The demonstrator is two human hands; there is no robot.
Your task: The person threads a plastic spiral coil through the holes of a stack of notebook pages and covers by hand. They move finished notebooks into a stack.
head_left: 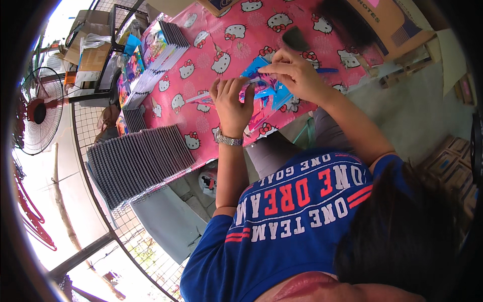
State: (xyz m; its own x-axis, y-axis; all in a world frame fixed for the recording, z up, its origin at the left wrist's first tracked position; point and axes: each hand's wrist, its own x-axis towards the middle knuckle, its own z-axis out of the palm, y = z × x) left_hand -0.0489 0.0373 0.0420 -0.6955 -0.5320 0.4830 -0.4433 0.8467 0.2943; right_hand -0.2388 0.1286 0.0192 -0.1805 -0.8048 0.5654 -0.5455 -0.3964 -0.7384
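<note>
Both my hands are over the near part of a table with a pink cat-patterned cover (pixel 221 63). Between them is a blue and pink printed notebook cover (pixel 282 95), tilted, with a pale strip along its upper edge. My left hand (pixel 233 98), a metal watch at its wrist, has its fingers curled over the left side of this cover. At the right, my right hand (pixel 297 75) pinches near the top edge, thumb and forefinger together. Whatever lies between those fingertips is too small to make out. A slim blue stick-like thing (pixel 328 70) lies just beyond my right wrist.
Dense rows of spiral-bound notebooks (pixel 141 163) stand at the table's near left corner. More notebooks with colourful covers (pixel 156 65) lie fanned along the left edge. A dark green rounded object (pixel 295 39) and a cardboard box (pixel 387 25) are at the far right. A fan (pixel 40 110) stands left.
</note>
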